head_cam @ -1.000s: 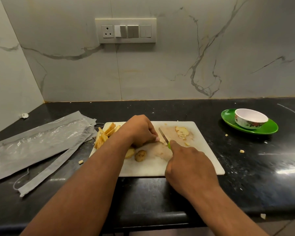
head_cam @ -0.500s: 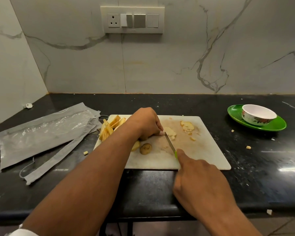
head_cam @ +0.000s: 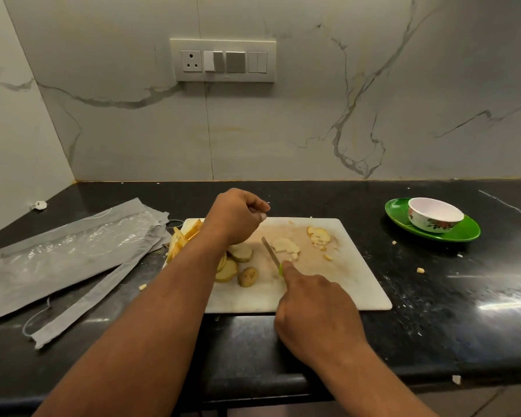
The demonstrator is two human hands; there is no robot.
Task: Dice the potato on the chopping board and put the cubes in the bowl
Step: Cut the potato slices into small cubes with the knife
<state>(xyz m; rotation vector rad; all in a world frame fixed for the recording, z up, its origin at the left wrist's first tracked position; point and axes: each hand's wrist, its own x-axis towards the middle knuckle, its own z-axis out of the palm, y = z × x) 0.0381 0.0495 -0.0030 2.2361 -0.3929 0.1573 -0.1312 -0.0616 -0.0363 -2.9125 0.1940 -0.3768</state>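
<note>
A white chopping board (head_cam: 352, 284) lies on the black counter. On it are round potato slices (head_cam: 241, 252), a potato end (head_cam: 248, 277), a cut slice (head_cam: 286, 246) by the blade and more cut pieces (head_cam: 318, 235) further right. My right hand (head_cam: 316, 317) grips a small knife (head_cam: 270, 254) with a green handle, its blade lying to the left of the cut slice. My left hand (head_cam: 238, 215) hovers above the board's back left with fingers curled, holding nothing that I can see. The white flowered bowl (head_cam: 436, 218) stands at the right.
The bowl sits on a green plate (head_cam: 463, 233). Potato peels (head_cam: 182, 240) are heaped at the board's left edge. Grey plastic packaging (head_cam: 63, 257) covers the counter to the left. Loose potato bits (head_cam: 420, 269) dot the counter right of the board. The counter's front edge is near me.
My left hand has lifted off the slice it was steadying and drawn back towards the board's far edge. The knife has finished its cut and pulled towards me, leaving the cut slice uncovered.
</note>
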